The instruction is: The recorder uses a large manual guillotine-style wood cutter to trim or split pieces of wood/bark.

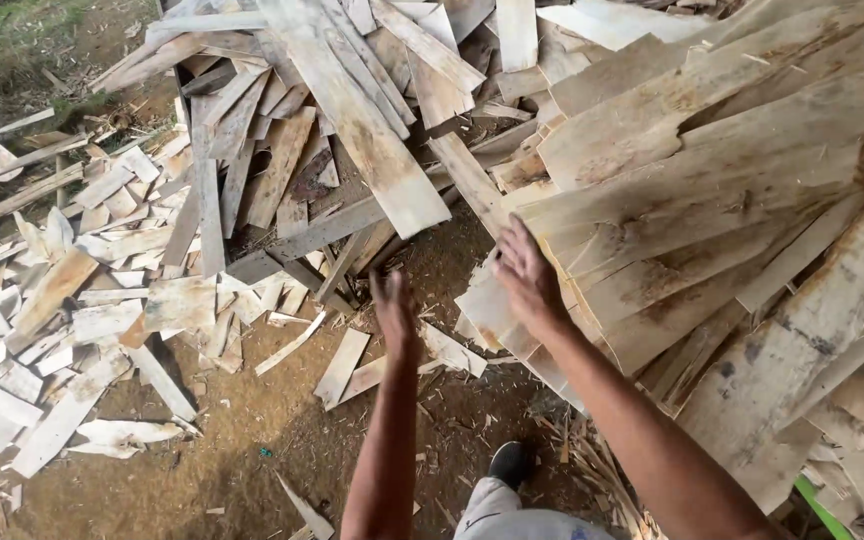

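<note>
I see my right hand [524, 272] laid flat, fingers spread wide, on the near end of a stack of thin wood sheets [692, 250]; it presses on top and clasps nothing. My left hand [393, 308] hangs in the air just beside it, edge-on and blurred, with nothing in it that I can make out; how far its fingers are parted I cannot tell.

The stack runs away from my right palm, up and outward, fanning into many overlapping layers. Under that hand the sheet ends jut over the dirt floor [252, 440]. Beyond my left fingertips lies a heap of narrow offcut boards [282, 170], and farther out on that side smaller scraps [62, 330] are scattered. My shoe [510, 462] stands below both wrists.

I judge these sheets light and stiff along the grain but brittle: edges look split and splintery, so they may crack if bent across. The dry, rough faces should not slip. I would pinch 1 sheet at its near end, thumb on top, fingers beneath, away from ragged corners.
</note>
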